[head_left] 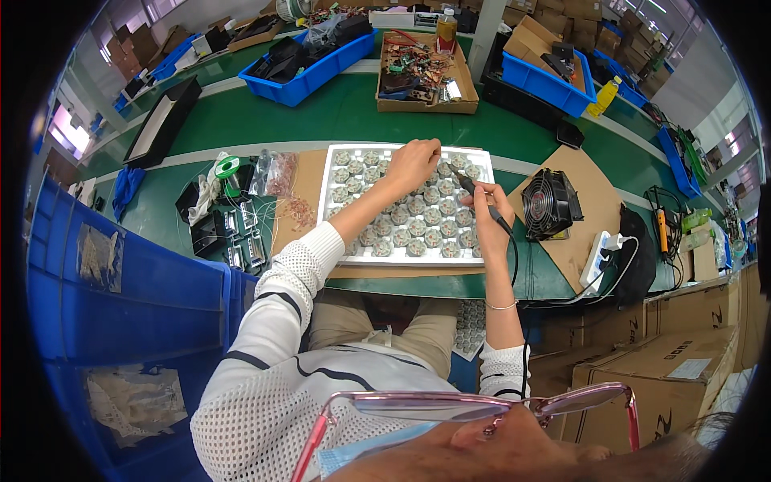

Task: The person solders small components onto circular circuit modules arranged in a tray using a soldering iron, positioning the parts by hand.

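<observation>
A white tray (329, 197) of round, greyish parts (416, 228) set in rows lies on the workbench before me. My right hand (490, 207) grips a soldering iron (467, 185) like a pen, its tip over the upper right part of the tray. Its black cord hangs down past my right wrist. Over the top rows, my left hand (414, 165) is closed with the fingertips pinched together close to the iron's tip. Whatever those fingers hold is too small to make out.
Right of the tray stands a black fan (550, 205) on cardboard, near a white power strip (595, 261). A solder spool (228, 167), small modules (245, 233) and reddish wire pieces (297, 213) lie left. Blue bins (309, 72) and a carton of boards (426, 104) stand behind.
</observation>
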`<state>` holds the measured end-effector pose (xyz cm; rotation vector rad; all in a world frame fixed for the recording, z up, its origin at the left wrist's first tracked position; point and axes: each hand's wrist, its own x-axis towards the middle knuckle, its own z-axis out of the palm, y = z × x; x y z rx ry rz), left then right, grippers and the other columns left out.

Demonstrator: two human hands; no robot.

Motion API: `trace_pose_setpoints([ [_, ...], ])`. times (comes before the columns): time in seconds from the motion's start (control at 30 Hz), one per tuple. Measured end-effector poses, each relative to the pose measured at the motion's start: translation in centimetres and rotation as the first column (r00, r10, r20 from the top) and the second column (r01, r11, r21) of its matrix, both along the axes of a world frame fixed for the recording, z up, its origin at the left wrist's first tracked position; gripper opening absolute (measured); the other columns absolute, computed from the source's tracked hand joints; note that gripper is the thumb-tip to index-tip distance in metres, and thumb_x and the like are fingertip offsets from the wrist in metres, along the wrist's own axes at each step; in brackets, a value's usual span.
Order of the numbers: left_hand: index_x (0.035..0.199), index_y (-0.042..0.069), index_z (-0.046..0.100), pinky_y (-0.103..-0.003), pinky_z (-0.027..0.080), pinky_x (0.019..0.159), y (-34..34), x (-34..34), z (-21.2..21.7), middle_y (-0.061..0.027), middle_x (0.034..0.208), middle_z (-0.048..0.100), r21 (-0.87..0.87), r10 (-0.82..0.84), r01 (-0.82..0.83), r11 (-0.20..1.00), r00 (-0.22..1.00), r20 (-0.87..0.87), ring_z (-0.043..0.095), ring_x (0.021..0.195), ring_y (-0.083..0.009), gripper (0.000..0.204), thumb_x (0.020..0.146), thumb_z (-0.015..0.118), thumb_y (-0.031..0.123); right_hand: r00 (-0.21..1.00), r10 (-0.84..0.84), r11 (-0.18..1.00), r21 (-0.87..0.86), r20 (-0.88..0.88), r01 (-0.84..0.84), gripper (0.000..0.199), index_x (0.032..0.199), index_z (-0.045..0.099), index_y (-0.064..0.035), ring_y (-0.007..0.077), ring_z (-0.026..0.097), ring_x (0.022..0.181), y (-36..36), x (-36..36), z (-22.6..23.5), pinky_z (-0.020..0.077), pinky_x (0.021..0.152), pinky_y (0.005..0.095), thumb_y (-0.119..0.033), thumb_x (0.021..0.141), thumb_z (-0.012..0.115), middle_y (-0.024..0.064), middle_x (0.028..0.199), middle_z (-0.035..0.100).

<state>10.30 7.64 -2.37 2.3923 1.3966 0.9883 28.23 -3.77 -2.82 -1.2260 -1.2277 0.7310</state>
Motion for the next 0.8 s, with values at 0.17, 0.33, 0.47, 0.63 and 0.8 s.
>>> trace_pose_setpoints([
  [0.17, 0.092, 0.004, 0.065, -0.047, 0.049, 0.07, -0.1, 0.2, -0.1, -0.0148, 0.08, 0.068, -0.021, -0.028, 0.029, 0.999, 0.999, 0.042, 0.066, 0.082, -0.0347, 0.011, 0.091, 0.065, 0.015, 1.0, -0.003, 1.0, 0.007, 0.002, 0.003, 0.023, 0.108, 0.067, 0.001, 0.0114, 0.068, 0.077, -0.1, 0.0, -0.1, 0.0502, 0.074, 0.0263, -0.019, 0.1, 0.058, 0.0085, 0.079, 0.075],
  [0.33, 0.091, 0.004, 0.069, -0.044, 0.05, 0.07, -0.4, -0.6, 0.4, -0.0139, 0.083, 0.07, -0.059, -0.037, 0.04, 0.997, 0.998, 0.048, 0.067, 0.08, -0.0339, 0.012, 0.088, 0.068, 0.015, 0.984, -0.014, 0.998, 0.05, -0.177, 0.023, 0.023, 0.107, 0.066, 0.0014, 0.0115, 0.068, 0.077, -0.7, 0.1, 0.2, 0.0509, 0.072, 0.0263, -0.019, 0.101, 0.058, 0.0085, 0.078, 0.074],
  [0.47, 0.092, 0.005, 0.07, -0.043, 0.051, 0.07, -1.1, -0.9, 1.0, -0.0126, 0.085, 0.071, -0.144, -0.064, 0.068, 0.987, 0.997, 0.034, 0.068, 0.08, -0.0326, 0.013, 0.087, 0.07, 0.017, 0.996, -0.025, 0.999, 0.029, -0.081, 0.028, 0.022, 0.105, 0.066, 0.0012, 0.011, 0.068, 0.076, -1.4, 0.6, 0.2, 0.0502, 0.071, 0.0256, -0.019, 0.101, 0.058, 0.0085, 0.077, 0.073],
  [0.63, 0.094, 0.007, 0.07, -0.045, 0.052, 0.07, -1.0, -0.7, 0.6, -0.0114, 0.085, 0.072, -0.135, -0.042, 0.044, 0.99, 0.999, 0.016, 0.069, 0.081, -0.0321, 0.014, 0.088, 0.067, 0.019, 0.999, -0.004, 0.999, 0.042, -0.035, 0.005, 0.022, 0.104, 0.067, 0.001, 0.0103, 0.067, 0.074, -1.6, 0.6, 0.3, 0.0493, 0.07, 0.0252, -0.019, 0.101, 0.057, 0.0087, 0.077, 0.074],
  [0.8, 0.095, 0.008, 0.07, -0.047, 0.053, 0.07, -0.7, -0.8, 0.0, -0.0107, 0.085, 0.073, -0.096, -0.064, 0.063, 0.993, 0.998, -0.008, 0.07, 0.082, -0.0326, 0.014, 0.089, 0.065, 0.02, 1.0, 0.007, 1.0, 0.024, -0.026, -0.006, 0.022, 0.105, 0.067, 0.0007, 0.0108, 0.067, 0.074, -1.5, 0.5, 0.3, 0.049, 0.069, 0.0257, -0.019, 0.101, 0.058, 0.0091, 0.077, 0.074],
])
